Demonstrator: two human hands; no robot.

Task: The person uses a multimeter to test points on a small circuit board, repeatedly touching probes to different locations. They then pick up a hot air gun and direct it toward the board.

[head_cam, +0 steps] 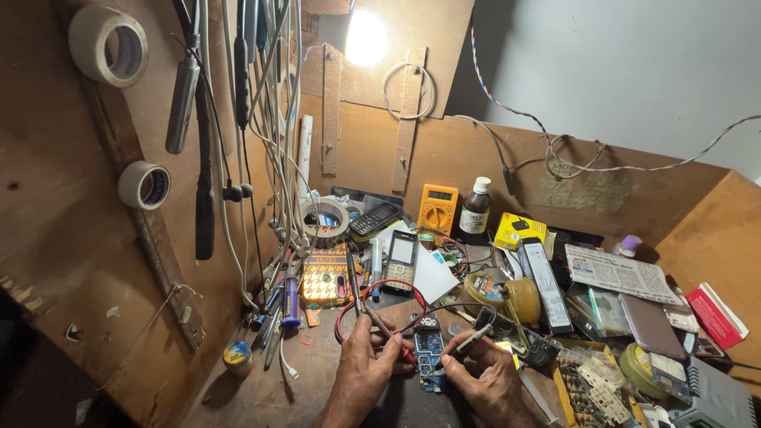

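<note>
A small blue circuit board (429,349) lies on the wooden workbench (317,372) between my hands. My left hand (365,365) pinches a thin probe with a red lead, its tip angled toward the board's left edge. My right hand (483,380) grips a second slim probe with a black lead, and that tip touches the board's right side. Red and black wires (388,287) loop back from the probes toward the clutter behind. A yellow multimeter (437,208) stands against the back panel.
Keypad phones (401,261) and a patterned case (326,274) lie behind the board. Tape rolls (108,44) and hanging cables (261,119) cover the left wall. A dark bottle (475,211), a newspaper (620,274), a red box (716,315) and a tray of small parts (590,388) crowd the right.
</note>
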